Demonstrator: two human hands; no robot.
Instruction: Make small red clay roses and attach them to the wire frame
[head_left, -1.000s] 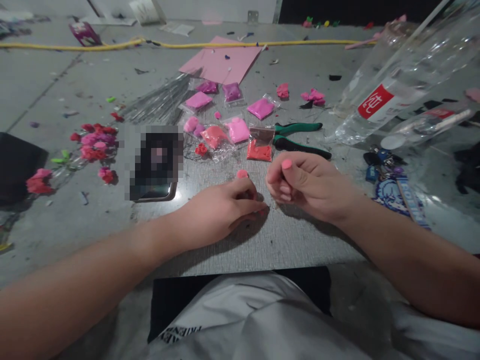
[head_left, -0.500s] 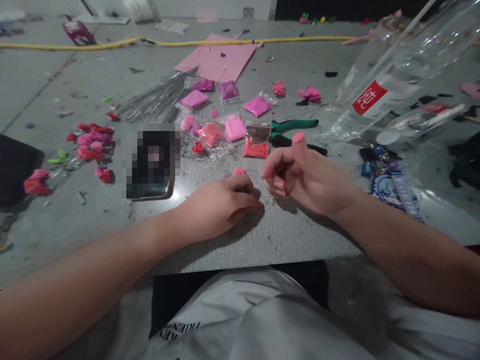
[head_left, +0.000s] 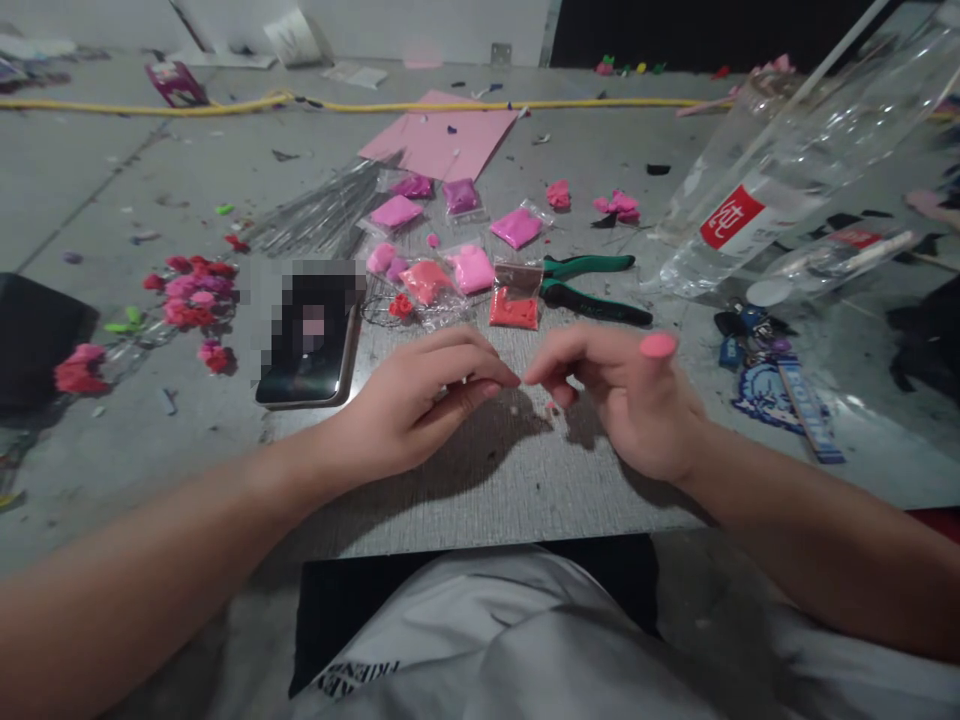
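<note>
My left hand (head_left: pixel 424 395) hovers just over the tabletop, thumb and fingers drawn together and pointing right. Whatever they might hold is hidden. Opposite it, my right hand (head_left: pixel 634 395) has its thumb raised apart from the half-curled fingers. A flat pink piece of clay (head_left: pixel 658 346) sits on that thumb's tip. The two hands' index fingertips nearly meet. Below them, a tiny pink bit (head_left: pixel 551 407) is visible near the right fingers. Just beyond the hands lie a bag of red clay (head_left: pixel 514 308) and green-handled pliers (head_left: pixel 589 280).
Several clay bags, one a pink bag (head_left: pixel 517 228), lie farther back. A phone (head_left: pixel 307 340) and clay flowers (head_left: pixel 196 290) are left, wire stems (head_left: pixel 322 210) behind. On the right stand a plastic bottle (head_left: pixel 780 210) and a keychain (head_left: pixel 772 390).
Both hands have lifted slightly, and their fingertips have come closer together. My right hand has turned so the clay on its thumb faces me. The pink piece beside my left hand no longer shows.
</note>
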